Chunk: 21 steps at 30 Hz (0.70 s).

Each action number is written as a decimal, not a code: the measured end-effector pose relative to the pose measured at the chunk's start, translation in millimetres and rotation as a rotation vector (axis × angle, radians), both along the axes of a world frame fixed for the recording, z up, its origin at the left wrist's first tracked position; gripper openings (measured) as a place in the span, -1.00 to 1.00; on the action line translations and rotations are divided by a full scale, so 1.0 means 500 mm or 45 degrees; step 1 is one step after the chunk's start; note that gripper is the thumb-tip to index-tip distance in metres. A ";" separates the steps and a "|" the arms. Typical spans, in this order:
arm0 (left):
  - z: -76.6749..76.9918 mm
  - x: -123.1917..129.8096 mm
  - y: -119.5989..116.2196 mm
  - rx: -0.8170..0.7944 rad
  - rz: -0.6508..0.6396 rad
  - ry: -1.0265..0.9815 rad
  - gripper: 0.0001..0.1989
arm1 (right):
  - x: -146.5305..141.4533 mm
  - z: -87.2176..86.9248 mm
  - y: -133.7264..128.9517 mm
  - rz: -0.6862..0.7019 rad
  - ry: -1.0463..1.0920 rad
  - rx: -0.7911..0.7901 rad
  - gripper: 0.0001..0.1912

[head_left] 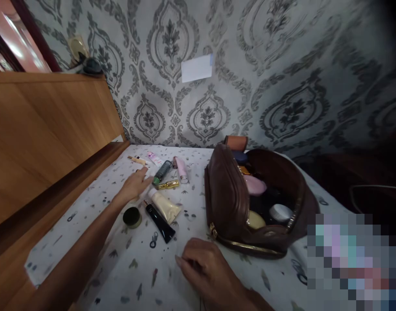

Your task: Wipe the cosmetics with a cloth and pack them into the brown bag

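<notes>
My left hand (133, 185) reaches across the patterned sheet with its fingers stretched out, beside a small group of cosmetics. Near its fingertips lie a dark bottle with a green end (162, 172), a gold tube (168, 185) and a pink tube (181, 169). Closer to me are a cream-coloured tube (166, 206), a black tube (160, 222) and a round jar with a dark lid (132, 217). My right hand (206, 263) rests curled in front of the brown bag (225, 190), apart from it, with nothing visible in its fingers. What lies under my left palm is hidden.
The unzipped bag holds a pink item (254, 185), a white round item (281, 212) and a yellowish one (256, 220). Farther back lie a slim beige tube (137, 160) and a pink-and-white tube (155, 158). A wooden panel (55, 116) borders the left; a patterned wall (207, 116) stands behind.
</notes>
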<state>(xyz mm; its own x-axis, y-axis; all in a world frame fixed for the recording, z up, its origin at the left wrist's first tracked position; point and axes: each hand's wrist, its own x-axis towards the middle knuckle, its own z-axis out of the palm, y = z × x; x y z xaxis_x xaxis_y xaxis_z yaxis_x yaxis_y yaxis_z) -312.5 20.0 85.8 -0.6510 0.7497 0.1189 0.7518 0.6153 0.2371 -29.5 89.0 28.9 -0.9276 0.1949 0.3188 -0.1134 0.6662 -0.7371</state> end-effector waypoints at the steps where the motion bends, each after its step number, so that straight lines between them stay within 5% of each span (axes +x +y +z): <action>1: -0.006 0.001 0.015 -0.052 -0.010 -0.008 -0.68 | -0.008 -0.005 -0.003 -0.033 -0.006 -0.034 -0.64; 9: -0.037 -0.001 0.064 -0.257 0.100 -0.056 -0.59 | -0.007 -0.049 0.014 -0.151 -0.037 -0.191 -0.61; 21: -0.083 -0.057 0.061 -0.051 0.040 -0.103 -0.50 | -0.008 -0.046 0.008 -0.182 -0.021 -0.201 -0.66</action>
